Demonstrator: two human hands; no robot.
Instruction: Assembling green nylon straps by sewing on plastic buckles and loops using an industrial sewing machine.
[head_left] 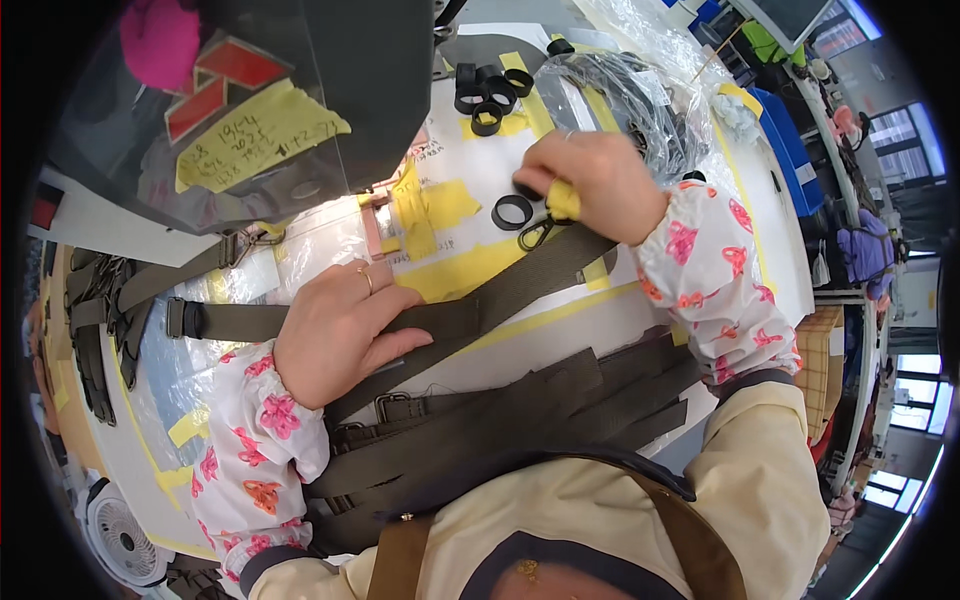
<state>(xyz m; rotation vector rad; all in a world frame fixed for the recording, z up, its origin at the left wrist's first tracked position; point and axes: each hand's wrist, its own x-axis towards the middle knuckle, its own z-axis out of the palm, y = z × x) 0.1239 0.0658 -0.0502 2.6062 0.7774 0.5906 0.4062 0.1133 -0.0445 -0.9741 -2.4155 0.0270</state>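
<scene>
Two hands are before us: the left hand [345,330], loosely open and gripping nothing, rests on a dark strap [452,318]; rightward, a black ring [497,215] lies beside the right hand [598,185], its fingers curled, around what we cannot tell.

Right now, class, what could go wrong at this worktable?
The left hand lies near the dark machine housing; if any part there moved, fingers might be hurt. The right hand is close to a black ring and could knock it away. The strap under the left hand might tangle with the piled straps nearer the body.
</scene>
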